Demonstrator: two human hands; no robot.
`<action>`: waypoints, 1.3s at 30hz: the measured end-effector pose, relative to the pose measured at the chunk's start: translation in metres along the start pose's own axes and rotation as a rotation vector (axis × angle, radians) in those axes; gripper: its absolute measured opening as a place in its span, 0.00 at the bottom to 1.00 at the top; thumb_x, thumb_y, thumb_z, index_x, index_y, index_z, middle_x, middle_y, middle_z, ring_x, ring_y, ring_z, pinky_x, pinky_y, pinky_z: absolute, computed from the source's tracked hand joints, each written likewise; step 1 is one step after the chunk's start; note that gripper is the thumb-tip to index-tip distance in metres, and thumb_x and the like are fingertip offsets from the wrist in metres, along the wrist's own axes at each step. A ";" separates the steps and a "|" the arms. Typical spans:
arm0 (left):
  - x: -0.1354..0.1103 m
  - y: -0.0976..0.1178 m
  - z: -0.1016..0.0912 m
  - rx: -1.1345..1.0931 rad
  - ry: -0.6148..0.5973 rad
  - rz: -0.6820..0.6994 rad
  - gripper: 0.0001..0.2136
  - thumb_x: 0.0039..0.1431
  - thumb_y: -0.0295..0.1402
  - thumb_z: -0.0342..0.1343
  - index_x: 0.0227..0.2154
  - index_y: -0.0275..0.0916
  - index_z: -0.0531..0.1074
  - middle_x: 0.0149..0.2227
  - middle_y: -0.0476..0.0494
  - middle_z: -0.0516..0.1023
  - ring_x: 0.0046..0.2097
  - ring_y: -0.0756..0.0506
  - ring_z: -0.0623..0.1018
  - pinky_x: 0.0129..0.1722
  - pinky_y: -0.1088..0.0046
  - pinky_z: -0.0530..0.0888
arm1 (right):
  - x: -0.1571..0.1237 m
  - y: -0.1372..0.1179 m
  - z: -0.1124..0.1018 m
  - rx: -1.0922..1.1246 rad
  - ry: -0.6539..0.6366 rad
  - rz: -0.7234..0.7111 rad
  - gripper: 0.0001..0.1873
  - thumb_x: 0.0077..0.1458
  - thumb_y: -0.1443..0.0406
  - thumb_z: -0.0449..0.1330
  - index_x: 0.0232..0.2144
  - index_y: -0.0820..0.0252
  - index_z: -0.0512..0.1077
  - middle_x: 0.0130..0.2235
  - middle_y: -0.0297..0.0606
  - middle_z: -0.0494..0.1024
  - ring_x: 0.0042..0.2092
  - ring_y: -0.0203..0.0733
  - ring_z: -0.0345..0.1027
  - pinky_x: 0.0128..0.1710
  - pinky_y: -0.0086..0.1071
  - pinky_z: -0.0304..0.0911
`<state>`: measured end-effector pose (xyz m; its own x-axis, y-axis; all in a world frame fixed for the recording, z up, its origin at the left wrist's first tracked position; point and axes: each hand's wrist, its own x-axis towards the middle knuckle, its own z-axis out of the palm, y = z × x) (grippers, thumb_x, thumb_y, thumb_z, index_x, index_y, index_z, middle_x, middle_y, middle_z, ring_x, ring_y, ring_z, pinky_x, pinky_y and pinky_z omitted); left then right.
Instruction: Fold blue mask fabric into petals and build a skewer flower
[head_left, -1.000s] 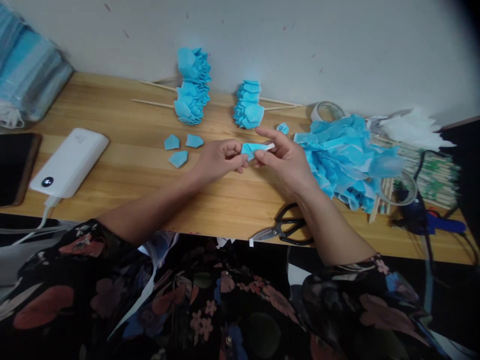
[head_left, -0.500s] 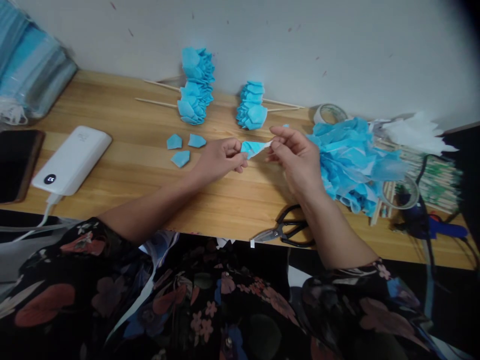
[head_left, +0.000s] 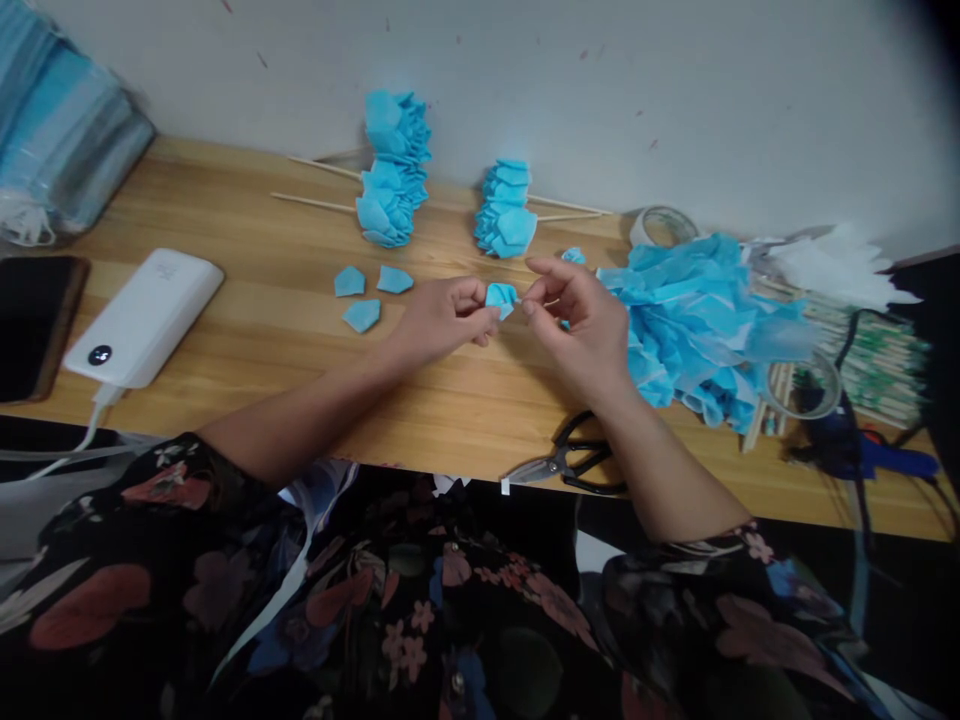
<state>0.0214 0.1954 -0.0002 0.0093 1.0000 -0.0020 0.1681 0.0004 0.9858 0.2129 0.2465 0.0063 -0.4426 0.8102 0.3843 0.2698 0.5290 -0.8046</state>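
My left hand (head_left: 439, 322) pinches a small folded blue piece (head_left: 500, 296) just above the wooden table (head_left: 247, 330). My right hand (head_left: 585, 320) is close beside it, fingers curled in a pinch at the piece's right edge. Three loose blue cut pieces (head_left: 362, 293) lie on the table left of my left hand. Two stacks of blue petals on sticks stand behind: the taller stack (head_left: 394, 170) and the shorter stack (head_left: 506, 208). A heap of blue material (head_left: 697, 315) sits right of my right hand.
Black scissors (head_left: 570, 462) lie at the table's front edge under my right forearm. A white power bank (head_left: 146, 318) and a dark phone (head_left: 34, 325) lie left. Tape rolls (head_left: 660, 225), skewers (head_left: 870, 360) and a blue tool (head_left: 870, 455) crowd the right. Stacked blue masks (head_left: 60, 150) sit far left.
The blue piece, stretched out between my hands a moment ago with a white strip showing, is now bunched small at my left fingertips. My right hand has come back close to it.
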 end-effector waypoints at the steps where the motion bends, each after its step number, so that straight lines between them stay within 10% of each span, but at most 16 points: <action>1: 0.000 0.001 0.000 -0.002 0.002 0.000 0.05 0.61 0.29 0.60 0.29 0.36 0.72 0.30 0.46 0.84 0.29 0.51 0.82 0.36 0.73 0.80 | 0.000 -0.001 0.000 -0.003 -0.007 -0.010 0.19 0.60 0.63 0.62 0.53 0.46 0.76 0.38 0.33 0.80 0.37 0.40 0.73 0.40 0.39 0.73; 27: -0.001 0.005 0.001 -0.020 -0.036 -0.006 0.03 0.59 0.26 0.59 0.30 0.35 0.73 0.28 0.49 0.82 0.31 0.52 0.81 0.36 0.78 0.79 | -0.002 0.007 0.004 -0.158 -0.037 -0.357 0.24 0.63 0.70 0.59 0.59 0.50 0.75 0.38 0.33 0.82 0.38 0.39 0.77 0.39 0.35 0.76; 39: 0.001 -0.001 0.000 -0.044 -0.031 -0.003 0.04 0.60 0.25 0.58 0.29 0.35 0.72 0.28 0.48 0.82 0.29 0.53 0.81 0.37 0.77 0.80 | -0.002 0.010 0.003 -0.114 -0.030 -0.201 0.22 0.64 0.66 0.60 0.59 0.48 0.74 0.38 0.32 0.82 0.38 0.38 0.77 0.39 0.34 0.76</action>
<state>0.0213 0.1968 -0.0010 0.0397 0.9992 -0.0097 0.1243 0.0047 0.9922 0.2142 0.2492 -0.0038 -0.5220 0.6787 0.5166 0.2674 0.7053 -0.6565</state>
